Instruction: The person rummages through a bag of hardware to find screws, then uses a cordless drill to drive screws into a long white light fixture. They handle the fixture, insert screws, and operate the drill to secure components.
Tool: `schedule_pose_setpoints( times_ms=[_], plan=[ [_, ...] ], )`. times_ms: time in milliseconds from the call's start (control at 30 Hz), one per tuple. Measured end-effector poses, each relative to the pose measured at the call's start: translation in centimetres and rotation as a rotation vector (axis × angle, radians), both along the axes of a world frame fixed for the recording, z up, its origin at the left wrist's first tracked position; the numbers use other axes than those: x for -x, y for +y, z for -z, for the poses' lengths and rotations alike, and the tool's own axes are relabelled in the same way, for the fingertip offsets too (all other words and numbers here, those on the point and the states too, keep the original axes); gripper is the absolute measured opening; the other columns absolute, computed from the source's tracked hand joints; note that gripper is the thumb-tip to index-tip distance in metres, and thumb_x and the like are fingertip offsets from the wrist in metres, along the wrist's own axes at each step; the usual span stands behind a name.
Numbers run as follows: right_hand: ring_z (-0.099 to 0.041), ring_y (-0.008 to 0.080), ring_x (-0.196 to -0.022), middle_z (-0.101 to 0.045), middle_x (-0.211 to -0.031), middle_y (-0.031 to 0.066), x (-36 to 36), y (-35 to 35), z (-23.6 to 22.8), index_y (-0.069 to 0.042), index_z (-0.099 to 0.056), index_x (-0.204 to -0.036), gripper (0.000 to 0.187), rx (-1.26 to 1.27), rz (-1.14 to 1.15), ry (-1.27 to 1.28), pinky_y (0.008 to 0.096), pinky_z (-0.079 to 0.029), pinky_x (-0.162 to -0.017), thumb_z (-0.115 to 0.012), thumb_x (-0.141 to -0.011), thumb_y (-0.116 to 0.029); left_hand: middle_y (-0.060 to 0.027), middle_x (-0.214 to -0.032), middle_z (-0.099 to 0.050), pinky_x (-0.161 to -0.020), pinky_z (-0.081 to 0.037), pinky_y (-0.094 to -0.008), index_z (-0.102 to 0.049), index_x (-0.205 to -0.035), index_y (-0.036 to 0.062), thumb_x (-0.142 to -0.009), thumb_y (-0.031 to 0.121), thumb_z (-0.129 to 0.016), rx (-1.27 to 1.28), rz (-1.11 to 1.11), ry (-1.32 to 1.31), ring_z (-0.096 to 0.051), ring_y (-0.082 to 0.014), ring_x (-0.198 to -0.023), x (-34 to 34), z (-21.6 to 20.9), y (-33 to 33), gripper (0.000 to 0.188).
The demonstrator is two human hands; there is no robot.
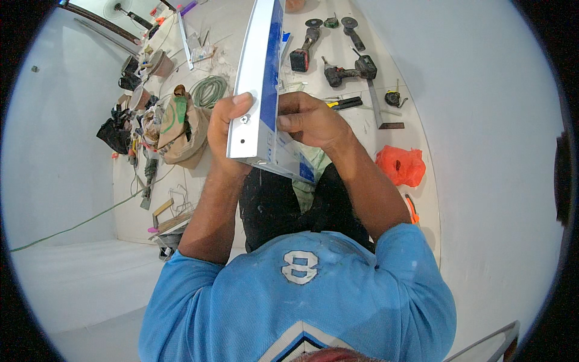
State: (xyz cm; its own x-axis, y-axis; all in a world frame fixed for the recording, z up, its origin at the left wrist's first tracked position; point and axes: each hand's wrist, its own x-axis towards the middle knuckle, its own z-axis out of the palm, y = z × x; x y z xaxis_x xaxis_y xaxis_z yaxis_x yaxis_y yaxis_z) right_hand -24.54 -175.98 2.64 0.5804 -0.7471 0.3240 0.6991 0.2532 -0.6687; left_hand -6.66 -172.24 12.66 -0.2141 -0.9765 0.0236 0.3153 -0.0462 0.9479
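Note:
A long white metal profile (252, 78) with blue film along its side stands up in front of my chest, its near end at my lap. My left hand (224, 123) is wrapped round its left edge, the thumb lying on the white face just above a screw (244, 119). Below that screw is a small dark hole. My right hand (313, 120) is closed against the blue-filmed side, thumb and fingers bent in at the profile; part of the fingertips is hidden behind it. Whether a small thing is also pinched there cannot be seen.
On the tiled floor at right lie an angle grinder (306, 48), a cordless drill (347, 72), pliers (345, 104), a try square (380, 108), a tape measure (393, 98) and a red plastic bag (401, 166). At left are a paper sack (184, 136) and a coiled green hose (208, 92).

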Motion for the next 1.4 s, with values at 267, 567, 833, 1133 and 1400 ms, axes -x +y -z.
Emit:
schedule_pose_setpoints(
  times_ms=[267,567,833,1133,1400],
  plan=[
    [-0.074,0.0209,-0.108,-0.077,-0.121,0.0132,-0.8,-0.1,0.0,0.004,-0.071,-0.132,0.039,-0.066,-0.091,-0.218,0.0311,-0.055,-0.101,-0.075,-0.097,-0.013,-0.0101,-0.106,-0.07,-0.079,-0.057,-0.0327,-0.063,-0.127,0.0083,-0.107,0.029,-0.065,0.275,-0.035,-0.155,-0.068,-0.0137,-0.09,-1.7,3.2,-0.7,0.029],
    [-0.071,0.0186,-0.11,-0.077,-0.121,0.0119,-0.8,0.1,-0.2,0.006,-0.07,-0.132,0.042,0.005,-0.025,-0.127,0.0306,-0.051,-0.103,-0.076,-0.097,-0.016,-0.0164,-0.125,-0.065,-0.087,-0.055,-0.034,-0.061,-0.134,0.0051,-0.108,0.03,-0.059,0.296,0.11,-0.051,-0.067,-0.0179,-0.103,-2.6,2.7,-1.0,0.035],
    [-0.071,0.0222,-0.114,-0.075,-0.128,0.0141,-1.1,0.2,0.5,0.007,-0.067,-0.136,0.045,-0.053,-0.063,-0.131,0.0334,-0.051,-0.106,-0.075,-0.097,-0.015,-0.0235,-0.175,-0.03,-0.131,-0.019,-0.0516,-0.048,-0.164,0.0106,-0.09,0.045,-0.053,0.61,0.012,-0.509,-0.027,-0.0379,-0.162,1.1,-3.3,-1.7,0.082],
    [-0.071,0.02,-0.114,-0.075,-0.128,0.0123,-1.7,0.3,0.4,0.006,-0.067,-0.136,0.048,0.032,-0.073,-0.109,0.0334,-0.052,-0.104,-0.079,-0.098,-0.02,-0.0215,-0.161,-0.053,-0.13,-0.01,-0.0666,-0.081,-0.126,0.0113,-0.086,0.05,-0.047,0.947,0.106,-0.629,-0.021,-0.0452,-0.164,0.0,-3.2,-4.1,0.065],
    [-0.072,0.0195,-0.112,-0.076,-0.124,0.0126,-1.4,0.8,0.3,0.006,-0.069,-0.134,0.048,0.061,-0.037,-0.094,0.0332,-0.054,-0.102,-0.081,-0.096,-0.022,-0.0212,-0.153,-0.06,-0.13,-0.011,-0.0662,-0.083,-0.118,0.0109,-0.086,0.049,-0.047,0.974,0.105,-0.574,-0.024,-0.0427,-0.162,0.4,-2.6,-4.1,0.061]
  ],
)
